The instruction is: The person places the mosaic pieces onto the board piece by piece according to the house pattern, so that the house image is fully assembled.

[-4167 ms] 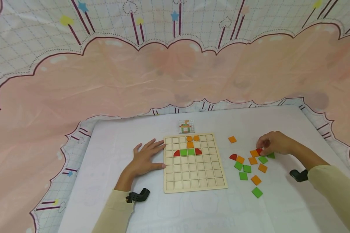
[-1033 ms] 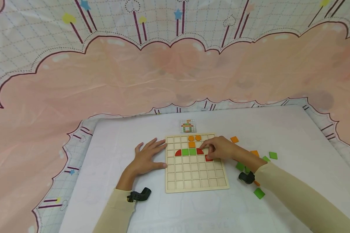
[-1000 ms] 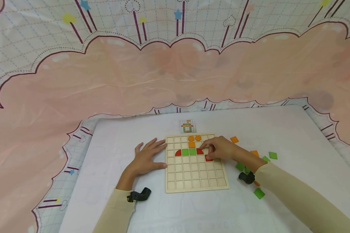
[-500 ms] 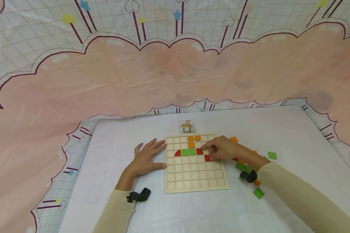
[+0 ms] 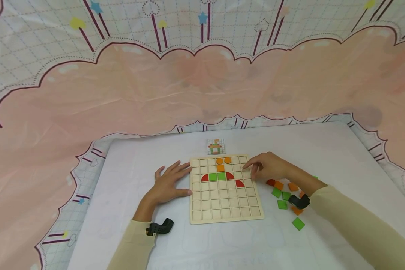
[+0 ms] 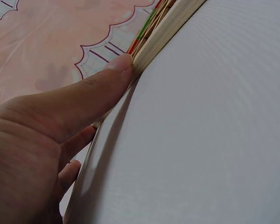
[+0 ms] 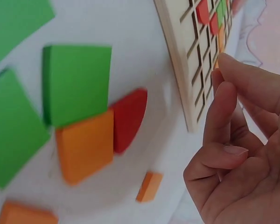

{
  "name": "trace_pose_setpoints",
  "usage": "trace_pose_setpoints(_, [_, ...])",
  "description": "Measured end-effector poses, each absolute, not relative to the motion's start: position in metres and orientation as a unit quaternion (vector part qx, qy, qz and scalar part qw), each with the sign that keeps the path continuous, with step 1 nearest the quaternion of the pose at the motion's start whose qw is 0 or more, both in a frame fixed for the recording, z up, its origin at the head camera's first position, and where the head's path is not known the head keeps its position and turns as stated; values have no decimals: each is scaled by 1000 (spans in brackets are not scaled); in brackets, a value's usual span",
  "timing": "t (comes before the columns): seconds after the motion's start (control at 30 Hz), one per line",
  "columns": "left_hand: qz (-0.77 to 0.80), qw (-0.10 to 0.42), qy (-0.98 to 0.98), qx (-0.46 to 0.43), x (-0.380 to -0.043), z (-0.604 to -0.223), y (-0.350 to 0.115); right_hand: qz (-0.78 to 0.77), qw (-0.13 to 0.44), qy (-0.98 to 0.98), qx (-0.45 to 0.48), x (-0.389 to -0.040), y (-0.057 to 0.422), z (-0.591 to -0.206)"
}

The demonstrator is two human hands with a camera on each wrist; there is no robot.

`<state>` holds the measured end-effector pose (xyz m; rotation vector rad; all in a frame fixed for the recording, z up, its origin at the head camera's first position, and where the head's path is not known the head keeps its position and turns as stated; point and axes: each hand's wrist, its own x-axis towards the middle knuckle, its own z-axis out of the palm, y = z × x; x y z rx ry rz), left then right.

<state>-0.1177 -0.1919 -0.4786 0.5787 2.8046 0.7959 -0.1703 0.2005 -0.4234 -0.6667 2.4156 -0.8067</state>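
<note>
A wooden grid board (image 5: 226,215) lies on the white table. It bears two orange round tiles (image 5: 219,161), an orange square tile (image 5: 220,168), and a row of two green squares (image 5: 213,177) with a red quarter-round tile at either end. One row lower, to the right, sits another red quarter-round tile (image 5: 240,183). My left hand (image 5: 168,183) is spread along the board's left edge, thumb (image 6: 116,67) and fingertips touching it. My right hand (image 5: 270,167) hovers over the board's right edge, fingers bent and thumb apart from them, holding nothing.
Loose green, orange and red tiles lie right of the board, among them a green square (image 5: 298,224) and a red quarter-round (image 7: 130,121); the right forearm covers some. A small pattern card (image 5: 216,146) lies beyond the board. Patterned cloth (image 5: 189,90) hangs behind the table.
My right hand took a red quarter-round tile from the loose pile, set it on the board, let go and drew back to the right. The left hand has stayed at the board's edge.
</note>
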Motion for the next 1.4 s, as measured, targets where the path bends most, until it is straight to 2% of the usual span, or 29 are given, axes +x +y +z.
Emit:
trace_pose_setpoints(0.3, [264,82,941,195,-118,-480,-193,-293,221,906,-211,-170,227,-424])
trace_pose_setpoints(0.63, [264,85,941,194,-118,-479,-192,-274,216,922,-171,-170,260,-430])
trace_pose_setpoints(1.0, [261,84,942,195,-118,-479,-192,-261,291,906,-164,-169,281,-437])
trace_pose_setpoints(1.4, [260,82,942,197,-119,-481,-193,-268,286,900,-189,-164,283,-441])
